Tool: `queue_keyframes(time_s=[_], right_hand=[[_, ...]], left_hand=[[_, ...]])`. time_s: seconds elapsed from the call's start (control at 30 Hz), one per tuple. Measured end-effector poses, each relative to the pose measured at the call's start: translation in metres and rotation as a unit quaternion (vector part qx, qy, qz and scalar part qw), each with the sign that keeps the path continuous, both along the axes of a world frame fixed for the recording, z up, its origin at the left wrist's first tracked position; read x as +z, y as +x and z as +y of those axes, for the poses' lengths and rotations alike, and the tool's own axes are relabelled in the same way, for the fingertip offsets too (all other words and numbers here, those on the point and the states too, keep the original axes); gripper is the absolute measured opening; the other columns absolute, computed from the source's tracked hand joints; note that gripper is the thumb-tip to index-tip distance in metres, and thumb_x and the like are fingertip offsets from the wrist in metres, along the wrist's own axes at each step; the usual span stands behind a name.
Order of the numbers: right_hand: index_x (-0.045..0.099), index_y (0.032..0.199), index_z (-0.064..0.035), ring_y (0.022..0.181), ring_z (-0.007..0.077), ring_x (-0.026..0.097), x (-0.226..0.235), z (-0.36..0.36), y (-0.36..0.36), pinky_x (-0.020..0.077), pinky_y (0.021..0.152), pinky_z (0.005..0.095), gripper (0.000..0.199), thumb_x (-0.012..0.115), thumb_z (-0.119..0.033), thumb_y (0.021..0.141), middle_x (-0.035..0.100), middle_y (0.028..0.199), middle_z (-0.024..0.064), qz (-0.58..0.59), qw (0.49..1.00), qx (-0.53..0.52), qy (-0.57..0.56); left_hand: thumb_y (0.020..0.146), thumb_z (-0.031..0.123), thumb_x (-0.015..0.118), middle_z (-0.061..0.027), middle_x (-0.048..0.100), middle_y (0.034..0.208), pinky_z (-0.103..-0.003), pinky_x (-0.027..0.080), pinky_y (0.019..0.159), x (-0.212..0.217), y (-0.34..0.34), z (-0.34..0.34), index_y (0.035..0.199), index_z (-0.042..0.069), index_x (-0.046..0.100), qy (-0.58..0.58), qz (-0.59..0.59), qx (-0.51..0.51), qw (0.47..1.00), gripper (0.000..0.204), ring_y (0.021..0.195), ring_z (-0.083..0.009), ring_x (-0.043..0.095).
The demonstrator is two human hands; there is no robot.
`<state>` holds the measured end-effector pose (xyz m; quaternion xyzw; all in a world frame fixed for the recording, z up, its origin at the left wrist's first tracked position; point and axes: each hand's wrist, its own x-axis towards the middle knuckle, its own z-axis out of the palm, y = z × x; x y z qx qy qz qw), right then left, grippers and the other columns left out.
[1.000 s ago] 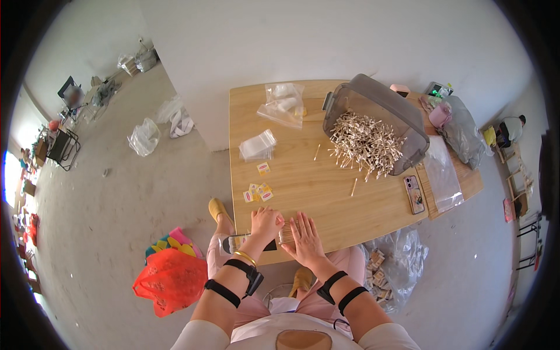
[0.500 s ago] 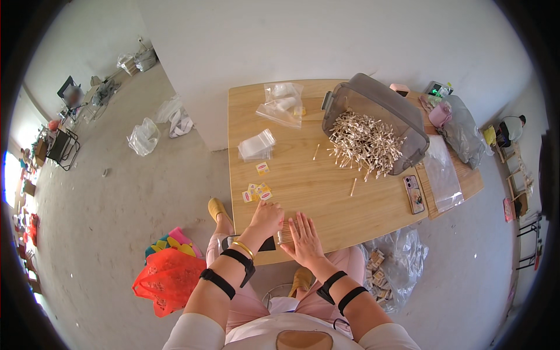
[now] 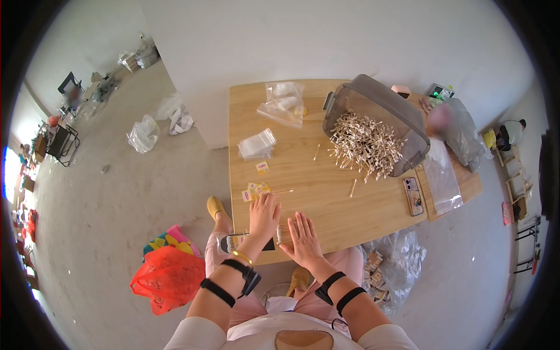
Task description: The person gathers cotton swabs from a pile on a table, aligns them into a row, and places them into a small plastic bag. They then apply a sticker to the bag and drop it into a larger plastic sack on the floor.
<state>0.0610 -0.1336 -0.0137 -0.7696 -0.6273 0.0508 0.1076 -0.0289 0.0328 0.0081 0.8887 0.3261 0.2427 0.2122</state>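
Observation:
My left hand [image 3: 265,216] is over the near left of the table, its fingertips closed on a cotton swab [image 3: 284,191] that sticks out to the right. Just beyond those fingertips lie small yellow-and-white cards [image 3: 252,192], partly hidden by the hand. My right hand [image 3: 303,238] lies flat with fingers stretched, its thumb side against a neat row of cotton swabs [image 3: 284,234] near the table edge. Under my left wrist is a black flat piece [image 3: 268,245] at the edge; what lies on it is mostly covered.
A grey clear bin [image 3: 379,96] lies tipped, with heaped cotton swabs [image 3: 364,143] spilling out. Small clear bags [image 3: 256,143], a larger plastic bag [image 3: 283,105] and a phone [image 3: 413,196] are on the table [image 3: 326,204]. A red bag [image 3: 169,281] stands on the floor left.
My left hand has moved away from the row of swabs, forward and slightly left toward the cards, and a single swab now shows at its fingertips. My right hand has barely moved.

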Motion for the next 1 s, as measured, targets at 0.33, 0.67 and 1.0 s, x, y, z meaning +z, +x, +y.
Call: queue_keyframes(time_s=[0.33, 0.67, 1.0], right_hand=[[0.021, 0.154, -0.0021, 0.149, 0.0386, 0.014, -0.011, 0.001, 0.003, 0.0134, 0.122, 0.0491, 0.085, 0.056, -0.047, 0.091, 0.015, 0.159, 0.0259, 0.001, 1.000, 0.005, 0.016], [0.018, 0.155, -0.0040, 0.150, 0.0367, 0.013, -0.015, -0.001, 0.000, 0.0108, 0.122, 0.0488, 0.081, 0.049, -0.049, 0.096, 0.014, 0.161, 0.0240, -0.027, 1.000, -0.013, -0.007], [0.020, 0.155, -0.0040, 0.150, 0.0359, 0.013, -0.010, 0.026, -0.057, 0.0094, 0.122, 0.0520, 0.079, 0.049, -0.048, 0.096, 0.016, 0.160, 0.0239, 0.006, 0.999, 0.038, 0.003]], left_hand=[[0.096, 0.064, 0.032, -0.0212, 0.015, 0.161, -0.057, 0.005, 0.120, -0.040, -0.055, -0.087, 0.151, -0.007, 0.023, 0.061, 0.226, -0.018, 0.972, 0.091, 0.151, -0.0326, 0.009], [0.094, 0.045, 0.054, -0.0246, 0.017, 0.159, -0.056, 0.007, 0.120, -0.007, -0.096, -0.067, 0.151, -0.005, 0.023, -0.005, 0.114, 0.090, 0.989, 0.082, 0.150, -0.0360, 0.010], [0.090, 0.048, 0.066, -0.0131, 0.068, 0.088, -0.042, 0.051, 0.072, -0.066, -0.163, -0.019, 0.119, 0.005, 0.056, -0.293, -0.151, 0.324, 0.887, 0.053, 0.077, -0.0319, 0.066]])
